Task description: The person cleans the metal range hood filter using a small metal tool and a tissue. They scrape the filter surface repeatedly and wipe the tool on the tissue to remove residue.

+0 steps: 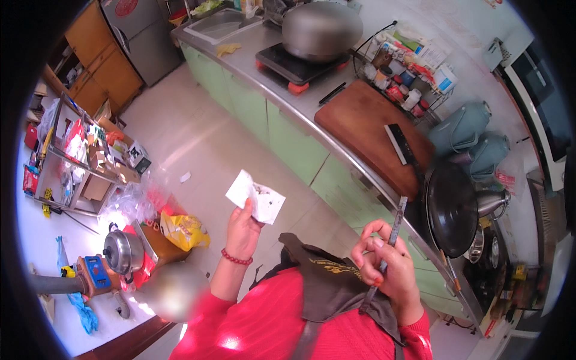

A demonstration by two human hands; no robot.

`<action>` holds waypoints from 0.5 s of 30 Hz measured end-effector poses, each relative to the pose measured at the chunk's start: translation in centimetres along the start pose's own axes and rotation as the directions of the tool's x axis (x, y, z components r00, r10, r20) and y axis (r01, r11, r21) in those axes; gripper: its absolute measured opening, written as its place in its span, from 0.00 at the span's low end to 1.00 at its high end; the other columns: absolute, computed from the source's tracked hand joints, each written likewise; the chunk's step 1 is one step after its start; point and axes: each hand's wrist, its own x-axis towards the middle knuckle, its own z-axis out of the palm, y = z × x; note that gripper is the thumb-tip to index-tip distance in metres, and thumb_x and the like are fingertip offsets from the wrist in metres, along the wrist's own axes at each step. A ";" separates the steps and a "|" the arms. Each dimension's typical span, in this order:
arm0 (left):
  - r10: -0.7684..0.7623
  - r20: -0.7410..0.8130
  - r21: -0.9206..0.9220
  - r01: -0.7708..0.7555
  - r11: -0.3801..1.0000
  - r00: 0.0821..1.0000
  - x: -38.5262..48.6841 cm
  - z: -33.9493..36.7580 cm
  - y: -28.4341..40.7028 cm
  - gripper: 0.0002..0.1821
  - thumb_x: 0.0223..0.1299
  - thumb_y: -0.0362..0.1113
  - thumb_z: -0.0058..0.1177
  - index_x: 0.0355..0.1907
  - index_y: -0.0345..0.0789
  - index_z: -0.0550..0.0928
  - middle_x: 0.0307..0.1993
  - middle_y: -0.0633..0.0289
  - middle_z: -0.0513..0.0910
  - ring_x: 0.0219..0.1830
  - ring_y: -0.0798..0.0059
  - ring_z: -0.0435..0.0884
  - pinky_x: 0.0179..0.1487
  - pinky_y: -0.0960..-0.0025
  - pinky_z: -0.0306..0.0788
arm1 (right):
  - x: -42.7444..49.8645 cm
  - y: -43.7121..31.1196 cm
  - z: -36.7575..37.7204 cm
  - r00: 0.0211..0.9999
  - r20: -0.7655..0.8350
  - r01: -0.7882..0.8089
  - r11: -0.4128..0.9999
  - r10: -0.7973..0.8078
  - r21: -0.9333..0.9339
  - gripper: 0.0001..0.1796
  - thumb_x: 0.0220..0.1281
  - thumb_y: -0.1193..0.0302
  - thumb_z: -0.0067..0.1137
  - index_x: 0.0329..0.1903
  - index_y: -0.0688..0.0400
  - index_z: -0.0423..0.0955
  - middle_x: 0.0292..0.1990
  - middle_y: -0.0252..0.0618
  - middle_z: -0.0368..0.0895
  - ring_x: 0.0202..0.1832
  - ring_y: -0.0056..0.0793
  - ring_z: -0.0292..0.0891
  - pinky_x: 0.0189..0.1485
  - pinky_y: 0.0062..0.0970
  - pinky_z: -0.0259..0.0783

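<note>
A folded white paper (pixel 262 201) with dark smudges is pinched in my left hand (pixel 243 227), above the floor. My right hand (pixel 387 265) grips a narrow, flat grey strip (pixel 397 222), apparently metal, with a worn and spotted surface. The strip slants upward past my fingers, and its lower end reaches over my dark apron (pixel 328 288). Beyond that hand, a brown cutting board (pixel 355 117) lies on the steel counter. A kitchen knife (pixel 399 146) with a dark blade and a bright edge rests on the board, apart from both hands.
A black wok lid (pixel 452 209) leans right of the board. Farther along the counter, a large metal pot (pixel 321 31) sits on a black cooktop (pixel 299 65). Seasoning jars (pixel 396 87) and two thermos flasks (pixel 463 126) line the wall. At left are a lidded pot (pixel 123 252) and a yellow bag (pixel 184 229).
</note>
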 end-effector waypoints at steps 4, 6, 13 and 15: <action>-0.045 0.006 0.020 0.045 0.999 0.999 0.3 0.4 -0.8 0.17 0.66 0.40 0.41 0.54 0.35 0.68 0.49 0.62 0.75 0.51 0.72 0.74 0.53 0.65 0.69 | -1.2 1.3 -1.5 0.971 -0.238 -0.012 0.994 0.037 0.107 0.10 0.61 0.72 0.40 0.46 0.56 0.59 0.28 0.45 0.69 0.11 0.15 0.50 0.12 0.15 0.51; -0.087 0.036 -0.006 0.088 0.996 0.996 0.6 1.0 -1.5 0.16 0.65 0.38 0.43 0.53 0.36 0.69 0.49 0.62 0.75 0.50 0.72 0.75 0.53 0.65 0.69 | -1.9 1.6 -1.6 0.957 -0.288 0.027 0.988 0.017 0.149 0.10 0.61 0.72 0.40 0.45 0.55 0.59 0.29 0.45 0.69 0.12 0.15 0.50 0.12 0.15 0.51; -0.119 0.238 0.128 0.090 0.988 0.964 0.9 4.3 -3.7 0.19 0.64 0.32 0.44 0.56 0.34 0.65 0.49 0.59 0.73 0.54 0.67 0.72 0.58 0.59 0.66 | -4.4 1.5 -1.1 0.888 -0.434 0.205 0.975 -0.150 0.083 0.10 0.63 0.70 0.39 0.44 0.59 0.64 0.32 0.34 0.68 0.14 0.13 0.50 0.15 0.15 0.50; -0.103 0.227 0.174 0.063 0.983 0.969 -0.7 4.4 -3.8 0.19 0.64 0.32 0.42 0.57 0.31 0.64 0.48 0.58 0.74 0.54 0.68 0.72 0.58 0.60 0.66 | -5.9 1.9 -1.4 0.946 -0.217 0.240 0.971 -0.239 -0.022 0.17 0.65 0.70 0.38 0.54 0.63 0.62 0.33 0.33 0.67 0.18 0.14 0.55 0.21 0.17 0.58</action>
